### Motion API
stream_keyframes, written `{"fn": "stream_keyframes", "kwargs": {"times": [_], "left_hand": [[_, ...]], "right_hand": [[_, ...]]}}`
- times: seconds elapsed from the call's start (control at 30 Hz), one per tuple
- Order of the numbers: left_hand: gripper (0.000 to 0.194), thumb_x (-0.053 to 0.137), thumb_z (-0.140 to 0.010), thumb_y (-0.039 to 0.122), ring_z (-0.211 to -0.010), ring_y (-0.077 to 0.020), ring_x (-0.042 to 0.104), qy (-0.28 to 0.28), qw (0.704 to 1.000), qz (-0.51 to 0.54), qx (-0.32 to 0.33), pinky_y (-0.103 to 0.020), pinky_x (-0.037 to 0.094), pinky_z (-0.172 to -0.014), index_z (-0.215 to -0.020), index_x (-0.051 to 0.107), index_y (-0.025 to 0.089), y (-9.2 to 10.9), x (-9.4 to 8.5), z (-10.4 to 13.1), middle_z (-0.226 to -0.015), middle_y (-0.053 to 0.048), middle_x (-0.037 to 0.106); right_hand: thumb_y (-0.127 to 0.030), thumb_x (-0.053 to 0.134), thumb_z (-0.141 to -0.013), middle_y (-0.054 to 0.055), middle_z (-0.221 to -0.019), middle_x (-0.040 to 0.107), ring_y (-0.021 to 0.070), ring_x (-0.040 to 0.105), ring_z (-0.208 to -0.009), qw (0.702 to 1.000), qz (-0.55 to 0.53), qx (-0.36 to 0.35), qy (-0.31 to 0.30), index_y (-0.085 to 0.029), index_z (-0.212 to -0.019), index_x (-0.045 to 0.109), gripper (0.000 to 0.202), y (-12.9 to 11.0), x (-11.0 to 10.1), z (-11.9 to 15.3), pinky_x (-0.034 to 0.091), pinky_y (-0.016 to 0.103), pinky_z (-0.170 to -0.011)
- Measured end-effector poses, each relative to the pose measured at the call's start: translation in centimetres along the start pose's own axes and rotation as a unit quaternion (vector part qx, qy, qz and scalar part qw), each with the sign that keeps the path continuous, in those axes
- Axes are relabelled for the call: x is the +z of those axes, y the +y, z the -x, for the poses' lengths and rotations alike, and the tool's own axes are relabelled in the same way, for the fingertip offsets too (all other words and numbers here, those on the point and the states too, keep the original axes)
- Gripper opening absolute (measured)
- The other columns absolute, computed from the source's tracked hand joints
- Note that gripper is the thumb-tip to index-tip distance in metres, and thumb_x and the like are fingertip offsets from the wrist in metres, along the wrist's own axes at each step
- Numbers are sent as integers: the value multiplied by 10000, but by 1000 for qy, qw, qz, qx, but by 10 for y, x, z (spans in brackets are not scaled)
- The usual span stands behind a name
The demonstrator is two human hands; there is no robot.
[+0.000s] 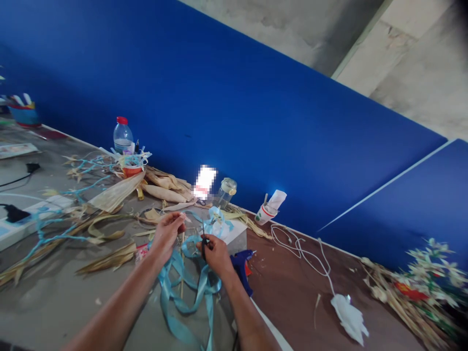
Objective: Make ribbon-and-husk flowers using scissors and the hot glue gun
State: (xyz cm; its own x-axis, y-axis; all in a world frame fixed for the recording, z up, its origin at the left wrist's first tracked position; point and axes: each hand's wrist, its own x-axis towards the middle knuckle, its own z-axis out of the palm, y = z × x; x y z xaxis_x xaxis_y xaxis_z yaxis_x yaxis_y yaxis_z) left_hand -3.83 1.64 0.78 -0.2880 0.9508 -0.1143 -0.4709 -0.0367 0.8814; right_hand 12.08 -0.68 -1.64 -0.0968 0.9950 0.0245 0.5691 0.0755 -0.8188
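Head view: light-blue ribbon [179, 304] lies in loose loops on the grey table [54, 302], nearer than the 2 hands. Right hand [217, 256] closed around black-handled scissors [204, 241], tips pointing away; blade gap cannot be told. Blue glue gun [239, 267] just right of this hand. Left hand [168, 233] pinches a small pale-pink piece [185, 217], apart from the scissors. Farther: dried husks [166, 193], clear jar [225, 191], red-capped bottle [122, 134], blue partition [219, 97].

Ribbon [178, 265] lies between the power strip [22, 228] and glue gun [240, 267].
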Motion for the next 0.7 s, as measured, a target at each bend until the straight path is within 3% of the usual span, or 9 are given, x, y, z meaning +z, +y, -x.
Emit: {"fn": "stream_keyframes", "kwargs": {"times": [0.17, 0.37, 0.5, 0.7], "left_hand": [[304, 780, -499, 315, -461, -75, 495, -10, 999, 33, -15, -205, 396, -491, -680, 582, 170, 2, -2, -2, -541, 59, 566], [305, 785, -500, 275, -469, -74, 513, -17, 997, 73, -34, -200, 397, -479, -703, 587, 161, 3, -2, -2, -597, 36, 607], [316, 798, -495, 267, -465, -66, 505, -10, 995, 85, -45, -194, 407, -485, -728, 616, 154, 1, -4, -5, -572, 53, 578], [300, 791, -514, 254, -454, -51, 476, -7, 995, 86, -44, -184, 383, -470, -756, 649, 148, 2, -5, -6, -577, 49, 586]], "right_hand": [[-318, 615, -764, 46, -758, 688, 199, 621, -730, 985, 172, 23, 2, -168, -1215, 568, 478, -7, -9, 2, 392, 261, -634], [-328, 612, -775, 71, -908, 703, 222, 641, -847, 967, 244, 1, -75, -191, -1077, 612, 332, -18, -8, 1, 396, 265, -666], [-328, 564, -807, 134, -965, 706, 275, 652, -902, 939, 337, -12, -68, -168, -1120, 593, 353, -29, -3, -4, 425, 314, -695], [-278, 530, -809, 180, -888, 713, 294, 675, -839, 893, 438, -41, -93, -134, -911, 699, 244, -45, -1, -13, 471, 328, -644]]}}
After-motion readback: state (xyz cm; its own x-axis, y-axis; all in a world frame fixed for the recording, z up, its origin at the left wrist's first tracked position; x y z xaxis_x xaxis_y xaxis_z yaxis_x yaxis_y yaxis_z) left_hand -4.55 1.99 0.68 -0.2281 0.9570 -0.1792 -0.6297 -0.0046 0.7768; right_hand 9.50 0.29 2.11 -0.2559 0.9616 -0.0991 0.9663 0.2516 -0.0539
